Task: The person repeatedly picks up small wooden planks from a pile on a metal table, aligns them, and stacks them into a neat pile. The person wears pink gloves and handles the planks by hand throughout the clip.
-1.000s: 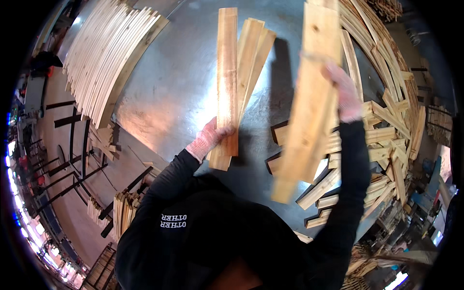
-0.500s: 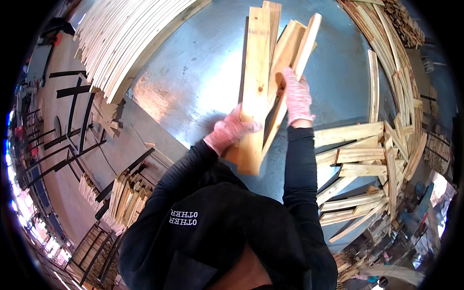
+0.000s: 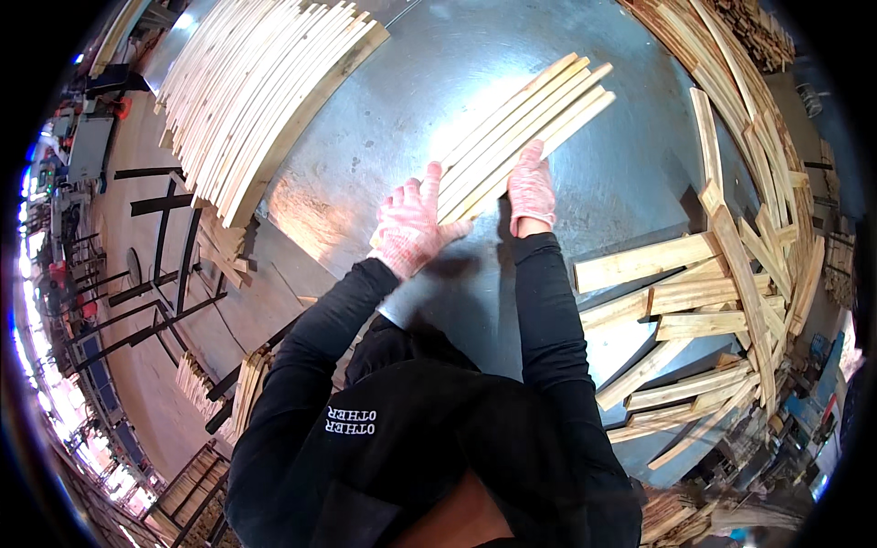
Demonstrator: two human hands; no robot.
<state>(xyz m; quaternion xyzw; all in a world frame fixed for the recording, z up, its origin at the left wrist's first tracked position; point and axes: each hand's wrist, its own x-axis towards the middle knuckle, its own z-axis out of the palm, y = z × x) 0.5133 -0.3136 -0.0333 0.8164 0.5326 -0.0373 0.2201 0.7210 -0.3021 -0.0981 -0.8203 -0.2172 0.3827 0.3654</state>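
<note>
I seem to be squaring long, pale wooden boards (image 3: pixel 517 135) on the grey metal worktop (image 3: pixel 630 173): my pink-gloved left hand (image 3: pixel 411 226) spread wide at their near end, right hand (image 3: pixel 531 194) alongside, grip unclear. Next calls for even pressure.

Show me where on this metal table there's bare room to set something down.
Two bare patches show on the metal table: one between the long row of boards at left and the middle boards, another between the middle boards and the scattered boards at right. It is crowded where the scattered boards overlap.
</note>
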